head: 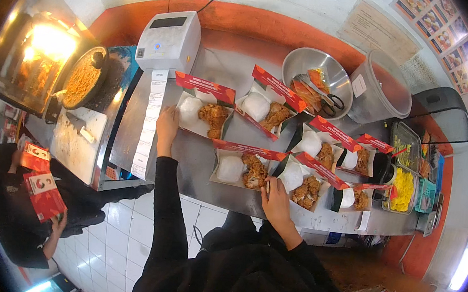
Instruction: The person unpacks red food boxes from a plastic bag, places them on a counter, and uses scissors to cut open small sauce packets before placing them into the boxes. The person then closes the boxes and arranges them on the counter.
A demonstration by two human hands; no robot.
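Note:
Several red-lidded cardboard meal boxes stand in two rows on the steel counter (197,186), each holding white wrapped rice and fried chicken. My left hand (167,127) is at the left side of the leftmost box (182,129), beside the printed receipt strip (149,126); its fingertips are partly hidden. My right hand (274,206) touches the near right corner of the front-left box (231,182), close to the neighbouring box's rice (292,176). The strip hangs from a white label printer (170,40). Whether either hand's fingers grip a box edge cannot be told.
A steel bowl (289,63) with packets and scissors (333,102) and a clear plastic bin (374,87) stand behind the boxes. Shredded yellow food (402,189) is at right. At left are a cutting board (87,158) with a cleaver and a person holding red boxes (45,192).

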